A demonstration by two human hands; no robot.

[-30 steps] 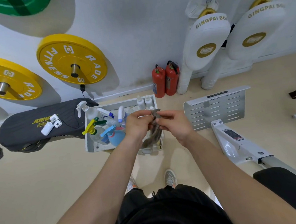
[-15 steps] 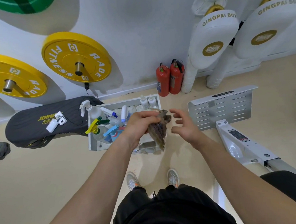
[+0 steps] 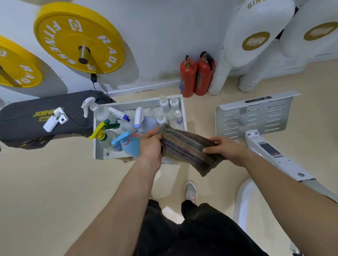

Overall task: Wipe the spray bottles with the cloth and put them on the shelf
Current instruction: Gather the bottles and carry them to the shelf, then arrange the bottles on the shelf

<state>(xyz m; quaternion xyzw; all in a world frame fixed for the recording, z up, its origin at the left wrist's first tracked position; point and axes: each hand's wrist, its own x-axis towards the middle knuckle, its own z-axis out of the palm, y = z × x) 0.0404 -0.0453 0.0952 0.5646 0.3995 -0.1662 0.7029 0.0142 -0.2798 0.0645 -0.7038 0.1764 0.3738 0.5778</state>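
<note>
Where my left hand (image 3: 150,146) alone had bunched the cloth (image 3: 187,146), my right hand (image 3: 225,149) gripped it too, spread open. Spray bottles (image 3: 113,131) presumably remained unwiped.

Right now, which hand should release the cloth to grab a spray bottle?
Left, probably. The left hand grips the cloth right beside the blue spray bottle in the bin; the right hand holds the cloth's far end.

white wall (image 3: 158,29) carries 2 yellow weight plates (image 3: 100,23); 2 red fire extinguishers (image 3: 188,77) stand on the beige floor (image 3: 39,195) against it.
</note>
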